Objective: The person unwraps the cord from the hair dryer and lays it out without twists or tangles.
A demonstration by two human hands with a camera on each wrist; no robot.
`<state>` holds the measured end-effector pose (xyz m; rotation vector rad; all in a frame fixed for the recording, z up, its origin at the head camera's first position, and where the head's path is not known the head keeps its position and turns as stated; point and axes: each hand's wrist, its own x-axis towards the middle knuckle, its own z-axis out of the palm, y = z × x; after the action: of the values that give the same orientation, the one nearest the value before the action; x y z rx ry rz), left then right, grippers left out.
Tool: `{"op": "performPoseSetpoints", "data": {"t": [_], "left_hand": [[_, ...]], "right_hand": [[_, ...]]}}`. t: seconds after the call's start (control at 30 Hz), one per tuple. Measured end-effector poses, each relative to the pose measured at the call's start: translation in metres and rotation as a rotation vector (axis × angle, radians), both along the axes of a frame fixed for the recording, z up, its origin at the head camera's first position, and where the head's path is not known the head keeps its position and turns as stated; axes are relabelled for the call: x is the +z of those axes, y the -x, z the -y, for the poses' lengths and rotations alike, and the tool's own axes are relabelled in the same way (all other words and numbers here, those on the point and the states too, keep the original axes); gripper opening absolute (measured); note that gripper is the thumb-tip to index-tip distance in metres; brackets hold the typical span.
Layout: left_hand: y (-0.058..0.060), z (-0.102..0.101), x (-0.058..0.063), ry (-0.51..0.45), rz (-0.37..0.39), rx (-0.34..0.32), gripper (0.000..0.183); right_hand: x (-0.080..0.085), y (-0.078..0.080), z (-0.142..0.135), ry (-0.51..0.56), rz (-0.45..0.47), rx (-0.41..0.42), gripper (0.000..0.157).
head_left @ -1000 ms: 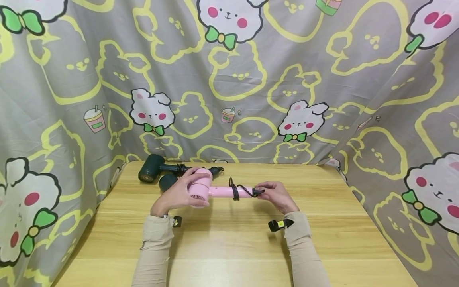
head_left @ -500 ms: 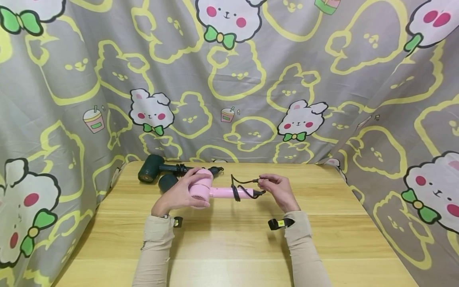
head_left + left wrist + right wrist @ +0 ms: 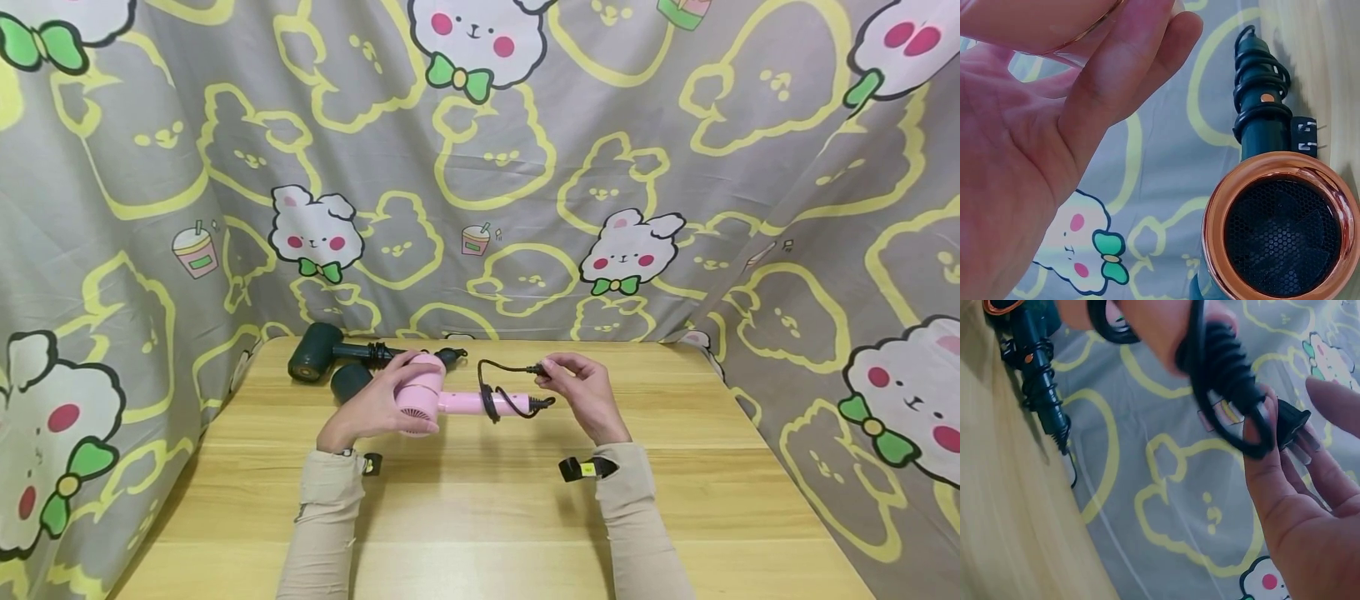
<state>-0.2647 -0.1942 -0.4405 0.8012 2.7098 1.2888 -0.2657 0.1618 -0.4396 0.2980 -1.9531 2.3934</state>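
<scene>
A pink hair dryer lies sideways between my hands, raised over the table. Thumb and fingers of my left hand grip its round head; in the left wrist view part of that pink head fills the top left corner. A black cord loops round the handle, and one length rises from it to my right hand. That hand pinches the cord's black plug. In the right wrist view the plug sits among the fingers, with its prongs showing.
A dark green hair dryer lies at the table's back left, its cord wound round the handle. A second dark green rounded piece is partly hidden behind my left hand. Patterned grey curtains enclose the wooden table.
My right hand has moved from the handle's end up and slightly back, drawing a length of cord out from the coil. The left hand and the hair dryer stay nearly still.
</scene>
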Motion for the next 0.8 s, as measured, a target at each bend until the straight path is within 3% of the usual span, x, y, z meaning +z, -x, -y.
{"op": "performPoseSetpoints", "data": {"t": [0.13,0.33,0.5,0.8], "left_hand": [[-0.001,0.001,0.000,0.002,0.014,0.010,0.087],[-0.002,0.001,0.001,-0.008,0.015,0.011,0.088],[-0.002,0.002,0.002,-0.004,0.019,0.020,0.088],[-0.002,0.004,0.002,-0.006,0.023,0.029,0.087]], "right_hand": [[0.006,-0.005,0.002,-0.002,-0.033,0.006,0.011],[0.015,-0.011,0.004,-0.020,-0.037,0.023,0.022],[0.020,-0.015,0.005,-0.049,-0.041,0.065,0.029],[0.023,-0.020,0.004,-0.123,-0.075,0.158,0.026]]}}
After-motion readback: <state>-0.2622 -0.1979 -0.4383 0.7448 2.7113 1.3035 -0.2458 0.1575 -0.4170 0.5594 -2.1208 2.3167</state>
